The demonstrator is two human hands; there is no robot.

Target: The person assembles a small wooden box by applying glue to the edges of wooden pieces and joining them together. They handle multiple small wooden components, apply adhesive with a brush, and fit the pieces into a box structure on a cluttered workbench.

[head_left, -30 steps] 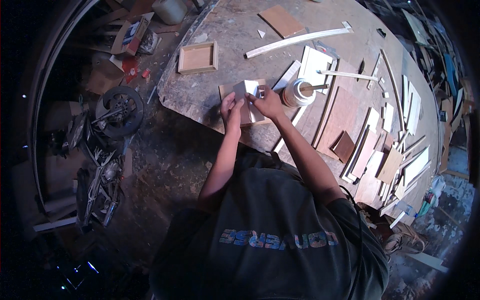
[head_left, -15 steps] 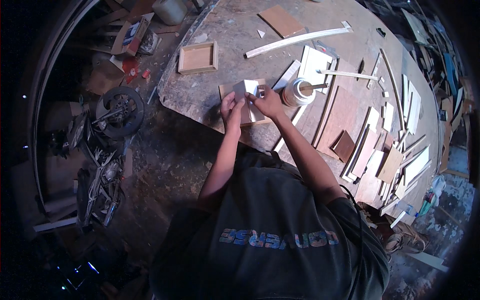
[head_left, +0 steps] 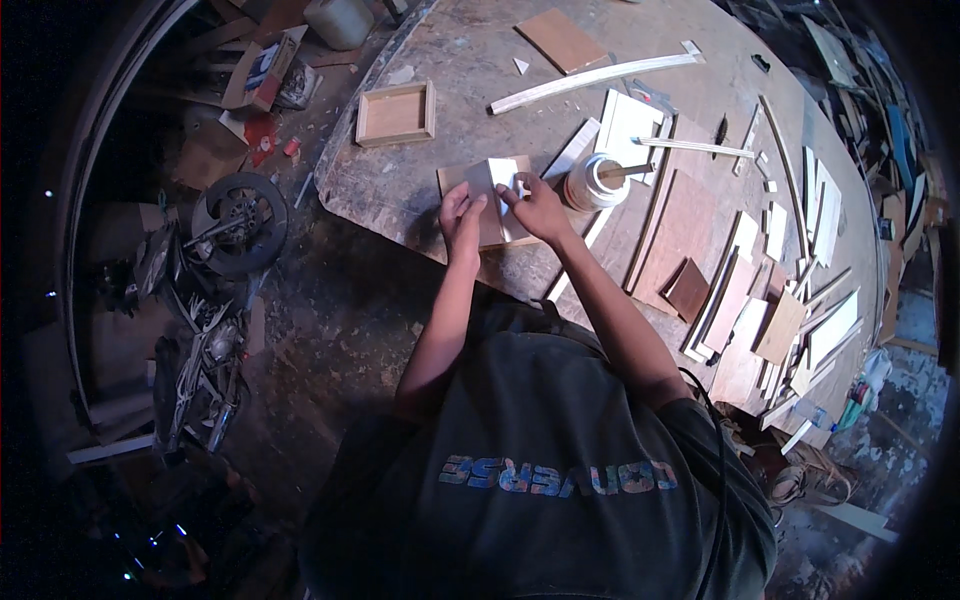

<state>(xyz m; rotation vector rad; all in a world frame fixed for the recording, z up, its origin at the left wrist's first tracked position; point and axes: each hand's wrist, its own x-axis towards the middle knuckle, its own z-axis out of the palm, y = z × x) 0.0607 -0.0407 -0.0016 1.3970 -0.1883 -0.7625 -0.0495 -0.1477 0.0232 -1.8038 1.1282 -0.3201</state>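
Note:
A brown board (head_left: 455, 179) lies on the near left corner of the workbench. On it stands a box-like wooden piece with a grey-brown side and a bright white face (head_left: 503, 172). My left hand (head_left: 461, 222) is at its left side, fingers loosely curved and thumb apart from them, over the brown board. With thumb and fingers, my right hand (head_left: 538, 210) pinches the piece along its right edge. The fingertips' exact contact is partly hidden. Just right of that hand stands a white tub (head_left: 597, 190) with a wooden stick (head_left: 630, 171) in its mouth.
A shallow wooden frame box (head_left: 396, 114) sits at the bench's far left. Long pale strips (head_left: 590, 84) and a brown panel (head_left: 562, 41) lie beyond. Several boards and offcuts (head_left: 778, 330) crowd the right side. Motorcycle parts (head_left: 238, 222) occupy the floor at left.
My left thumb has drawn slightly away from the grey-brown side. The right fingers have shifted a little along the white face, while the board and tub have hardly moved.

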